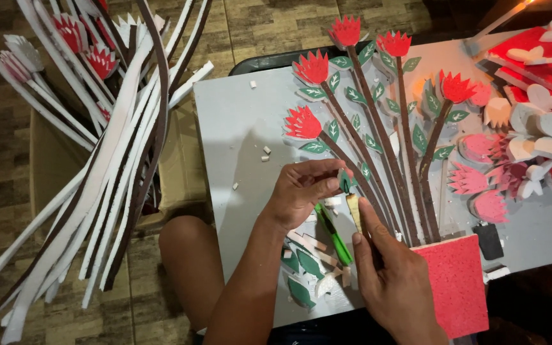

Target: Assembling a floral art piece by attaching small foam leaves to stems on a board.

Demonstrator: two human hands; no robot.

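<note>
Right now I see both of my hands working over a grey counter [231,121], low in the head view. My left hand [301,191] is pinched shut on a small green foam leaf [345,181], thumb and fingertips holding it just beside the brown stems [378,160] of the foam flower piece. My right hand [397,275] is closed around a small brush [354,211] with a pale tip, its end pointing up and touching or almost touching the leaf; I cannot tell which.

On the counter lies a flat arrangement of five red foam flowers [313,67] on long brown stems, each stem lined with green leaves. The stems gather at the bottom into a red textured foam pot [458,281], which sits just right of my right hand and hangs over the counter's near edge. Under my hands lie a green-handled cutter [333,233] and a scatter of loose green leaves [301,291] and white scraps.

At the right side of the counter sits a heap of pink and white foam blossoms [487,179], with red sheet material beyond it. A small black object [490,239] lies near the pot. At the left, off the counter, a cardboard box [180,160] holds a bundle of long white and brown foam strips [116,160], some tipped with red flowers. A bare knee [190,268] shows below the counter edge.
</note>
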